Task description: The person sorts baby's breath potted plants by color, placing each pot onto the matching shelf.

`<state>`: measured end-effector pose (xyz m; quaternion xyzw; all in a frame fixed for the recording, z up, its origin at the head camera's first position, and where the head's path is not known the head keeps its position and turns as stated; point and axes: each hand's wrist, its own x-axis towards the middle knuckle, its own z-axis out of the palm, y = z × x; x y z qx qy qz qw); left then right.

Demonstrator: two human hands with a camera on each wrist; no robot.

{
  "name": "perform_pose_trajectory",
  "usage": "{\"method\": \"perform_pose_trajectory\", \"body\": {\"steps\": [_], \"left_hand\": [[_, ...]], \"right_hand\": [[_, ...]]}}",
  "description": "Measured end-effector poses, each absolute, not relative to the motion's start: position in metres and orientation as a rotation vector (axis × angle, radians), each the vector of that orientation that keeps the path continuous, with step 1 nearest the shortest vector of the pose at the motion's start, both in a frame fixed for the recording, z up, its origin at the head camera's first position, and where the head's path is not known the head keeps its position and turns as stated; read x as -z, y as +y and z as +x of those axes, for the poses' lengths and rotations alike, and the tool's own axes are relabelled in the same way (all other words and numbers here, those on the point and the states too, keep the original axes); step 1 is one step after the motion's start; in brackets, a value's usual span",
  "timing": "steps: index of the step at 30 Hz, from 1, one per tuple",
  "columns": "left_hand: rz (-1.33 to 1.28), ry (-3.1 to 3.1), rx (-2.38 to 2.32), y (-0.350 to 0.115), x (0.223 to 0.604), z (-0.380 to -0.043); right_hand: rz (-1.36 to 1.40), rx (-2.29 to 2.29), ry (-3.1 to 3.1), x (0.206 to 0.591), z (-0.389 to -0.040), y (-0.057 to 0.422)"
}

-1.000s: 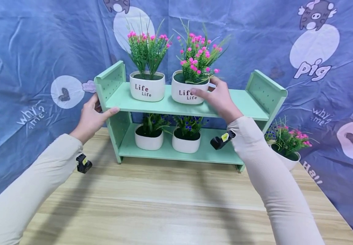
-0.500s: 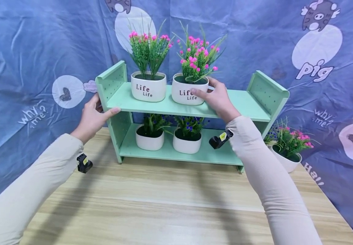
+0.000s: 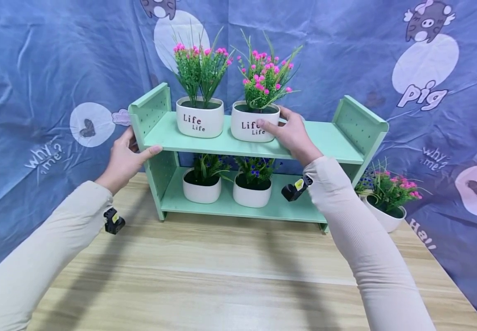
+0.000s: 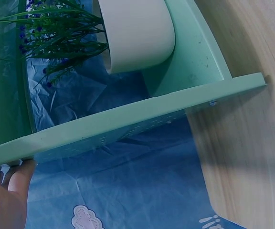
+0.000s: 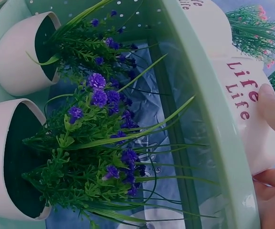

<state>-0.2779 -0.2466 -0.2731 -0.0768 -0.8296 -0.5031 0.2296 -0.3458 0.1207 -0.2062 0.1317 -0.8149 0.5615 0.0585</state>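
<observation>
A green two-tier shelf [image 3: 321, 135] stands on the wooden table. On its upper board are two white pots lettered "Life", both with pink flowers. My right hand [image 3: 294, 134] grips the right-hand flowerpot [image 3: 241, 132] by its right end, thumb on the lettered front, fingers behind. The right wrist view shows this thumb [image 5: 273, 107] on the lettering. Close by on the left stands the other pink-flowered pot [image 3: 193, 112]. My left hand [image 3: 122, 158] holds the shelf's left side panel, thumb at the upper board's front edge; its other fingers are partly hidden behind the panel.
On the lower board sit two white pots with blue-purple flowers, the left one [image 3: 202, 191] and the right one [image 3: 252, 195]. Beyond the shelf's right end, a white pot [image 3: 387, 221] of pink flowers stands on the table [image 3: 205, 276]. A blue printed cloth [image 3: 48, 55] hangs behind.
My right hand and the pot it grips have shifted slightly left, and the pot sits more level, its flowers leaning less to the right. The left hand keeps its place on the shelf.
</observation>
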Motion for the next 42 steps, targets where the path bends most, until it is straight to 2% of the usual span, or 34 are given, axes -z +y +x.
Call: {"method": "perform_pose_trajectory", "body": {"steps": [13,25,42], "left_hand": [[-0.196,-2.281,1.395,-0.246,0.272,-0.277],[-0.193,-2.285,1.389,-0.245,0.271,-0.275],[-0.188,-2.301,1.368,-0.246,0.273,-0.277]], "right_hand": [[0.386,-1.618,-2.571,0.205,-0.343,0.123],[0.364,-1.452,-2.698,0.194,-0.327,0.142],[0.43,-1.36,-2.697,0.192,-0.268,0.202]]}}
